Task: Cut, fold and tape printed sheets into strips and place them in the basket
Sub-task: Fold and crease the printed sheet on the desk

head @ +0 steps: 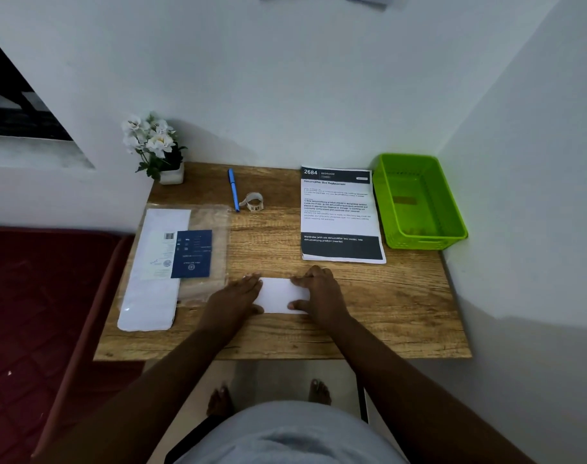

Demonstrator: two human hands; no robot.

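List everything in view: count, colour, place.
folded paper: 1, white, front centre of table, under both hands
printed sheet: 1, white and black, right of centre
basket: 1, green, far right corner
tape roll: 1, pale, back centre
pen: 1, blue, left of the tape roll
plastic packet: 1, clear with white and dark blue contents, left side
flower pot: 1, white with white flowers, back left corner
table: 1, wood-brown
left hand: flat on the paper's left end
right hand: pressing its right end
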